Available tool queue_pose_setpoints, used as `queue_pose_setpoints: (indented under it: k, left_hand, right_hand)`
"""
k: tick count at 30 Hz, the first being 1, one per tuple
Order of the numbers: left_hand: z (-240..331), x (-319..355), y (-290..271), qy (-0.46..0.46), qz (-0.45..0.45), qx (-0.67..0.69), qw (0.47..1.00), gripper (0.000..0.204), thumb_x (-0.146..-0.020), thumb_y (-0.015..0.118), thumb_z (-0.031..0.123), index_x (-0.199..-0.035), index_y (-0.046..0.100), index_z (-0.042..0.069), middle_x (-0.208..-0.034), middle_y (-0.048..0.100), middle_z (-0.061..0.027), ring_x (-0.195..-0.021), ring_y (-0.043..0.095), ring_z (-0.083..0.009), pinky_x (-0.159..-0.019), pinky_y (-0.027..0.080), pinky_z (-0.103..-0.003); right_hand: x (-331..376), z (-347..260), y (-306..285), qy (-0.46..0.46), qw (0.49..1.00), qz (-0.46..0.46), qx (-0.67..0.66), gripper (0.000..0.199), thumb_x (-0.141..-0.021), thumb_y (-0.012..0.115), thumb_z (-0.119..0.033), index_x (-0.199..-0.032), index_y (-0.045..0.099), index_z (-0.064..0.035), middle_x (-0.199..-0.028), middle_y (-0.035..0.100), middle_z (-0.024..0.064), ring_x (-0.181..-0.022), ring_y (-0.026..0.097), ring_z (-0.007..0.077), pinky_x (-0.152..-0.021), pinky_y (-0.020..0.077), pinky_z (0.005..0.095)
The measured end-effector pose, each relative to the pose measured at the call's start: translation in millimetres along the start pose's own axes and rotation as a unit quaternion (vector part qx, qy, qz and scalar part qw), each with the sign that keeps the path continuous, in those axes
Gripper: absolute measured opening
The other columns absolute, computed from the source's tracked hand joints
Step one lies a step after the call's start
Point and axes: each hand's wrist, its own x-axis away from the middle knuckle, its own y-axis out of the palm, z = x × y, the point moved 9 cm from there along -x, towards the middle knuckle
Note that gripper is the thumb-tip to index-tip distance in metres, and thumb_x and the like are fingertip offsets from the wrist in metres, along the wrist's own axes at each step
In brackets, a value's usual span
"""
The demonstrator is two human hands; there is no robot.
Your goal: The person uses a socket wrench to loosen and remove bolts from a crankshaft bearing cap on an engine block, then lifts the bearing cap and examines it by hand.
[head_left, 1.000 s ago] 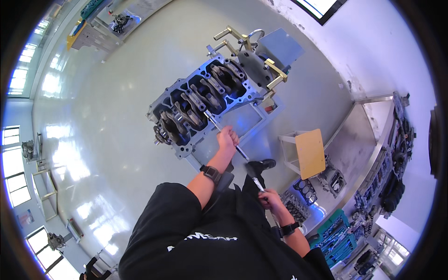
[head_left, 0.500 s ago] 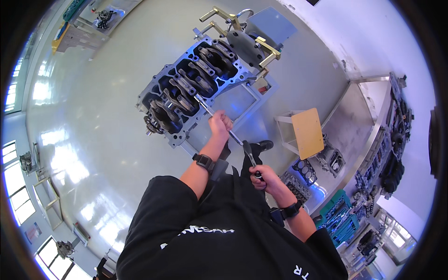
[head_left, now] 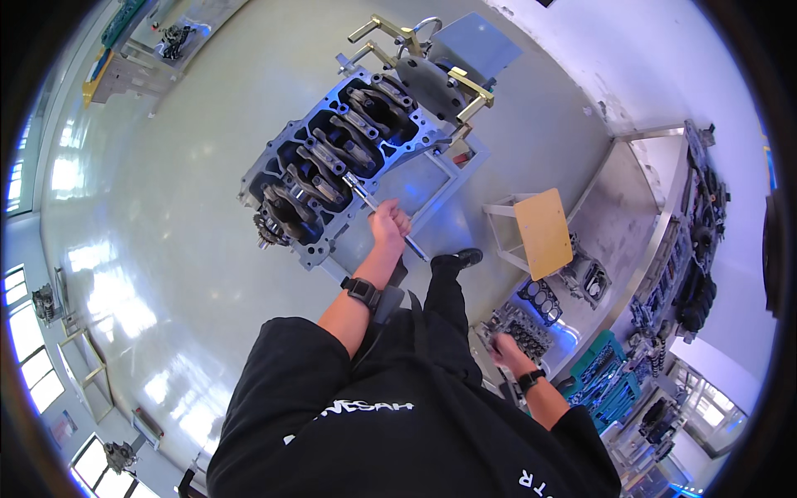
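Note:
A metal engine block (head_left: 332, 158) with a crankshaft and its bearing caps showing lies on a stand ahead of me. My left hand (head_left: 388, 222) is closed around a long socket extension bar (head_left: 369, 197). The bar's socket end rests at a bolt by the near side of the block, and its other end sticks out bare below my fist. Away to the lower right, beside my leg, my right hand (head_left: 508, 350) is closed and blurred. It appears to hold the ratchet wrench (head_left: 486, 335), mostly hidden against the metal parts behind it.
The stand has brass-coloured arms (head_left: 473, 95) and a grey box (head_left: 477, 50) at the far end. A stool with a yellow top (head_left: 543, 235) stands right. Beyond are a cylinder head (head_left: 521, 328), a gasket (head_left: 540, 300), a teal tool case (head_left: 610, 378) and a parts-laden bench (head_left: 664, 224).
The ratchet wrench has come off the extension bar's near end. My right hand has swung right and down, away from the bar. My left hand keeps its hold on the bar.

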Motion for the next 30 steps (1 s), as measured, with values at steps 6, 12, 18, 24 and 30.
queue_pose_setpoints:
  k: [6, 12, 18, 24, 30]
  left_hand:
    - [4.5, 10.9, -1.4, 0.005, 0.016, -0.004, 1.0, 0.037, -0.08, 0.053, 0.017, -0.053, 0.028, 0.013, -0.043, 0.023, 0.0006, -0.033, 0.021, -0.0122, -0.035, 0.019, -0.03]
    - [12.4, 8.8, 12.6, 0.006, -0.001, -0.008, 1.0, 0.038, -0.081, 0.052, 0.017, -0.052, 0.027, 0.014, -0.042, 0.022, 0.0005, -0.033, 0.021, -0.0128, -0.035, 0.02, -0.03]
    - [16.5, 3.4, -5.4, 0.009, 0.014, -0.003, 1.0, 0.039, -0.081, 0.052, 0.018, -0.052, 0.026, 0.014, -0.042, 0.024, -0.0001, -0.032, 0.022, -0.0131, -0.035, 0.019, -0.03]
    - [31.6, 4.0, -6.4, 0.011, 0.02, 0.008, 1.0, 0.04, -0.081, 0.052, 0.017, -0.052, 0.025, 0.015, -0.043, 0.024, 0.0001, -0.033, 0.024, -0.0134, -0.036, 0.02, -0.03]
    - [76.7, 23.0, 31.2, 0.017, -0.072, 0.105, 0.992, 0.038, -0.082, 0.052, 0.017, -0.053, 0.027, 0.014, -0.043, 0.024, 0.0003, -0.035, 0.027, -0.0135, -0.037, 0.022, -0.03]
  right_hand:
    - [121.0, -102.4, 145.8, -0.123, 0.962, -0.233, 0.074, 0.014, -0.083, 0.053, -0.02, -0.073, 0.049, -0.0106, -0.049, 0.039, -0.0024, -0.036, 0.033, 0.0077, -0.034, 0.0213, 0.0233]
    - [17.6, 29.0, -19.7, 0.075, 0.996, -0.038, 0.002, 0.02, -0.08, 0.047, -0.02, -0.063, 0.041, -0.0118, -0.05, 0.035, 0.0003, -0.038, 0.03, 0.0094, -0.036, 0.019, 0.0246]
    - [6.1, 66.7, -53.2, 0.143, 0.987, 0.066, -0.02, 0.016, -0.077, 0.044, -0.016, -0.063, 0.04, -0.0107, -0.05, 0.037, 0.003, -0.039, 0.031, 0.011, -0.036, 0.0224, 0.025]
    - [110.4, -88.4, 159.8, -0.085, 0.976, -0.196, 0.043, 0.018, -0.083, 0.049, -0.018, -0.069, 0.048, -0.0075, -0.047, 0.041, 0.002, -0.033, 0.033, 0.0126, -0.032, 0.0223, 0.0274]
    - [57.7, -21.8, 86.5, -0.049, 0.985, -0.146, 0.074, 0.02, -0.081, 0.048, -0.02, -0.065, 0.046, -0.0104, -0.047, 0.039, 0.0013, -0.034, 0.031, 0.0114, -0.034, 0.0193, 0.0261]
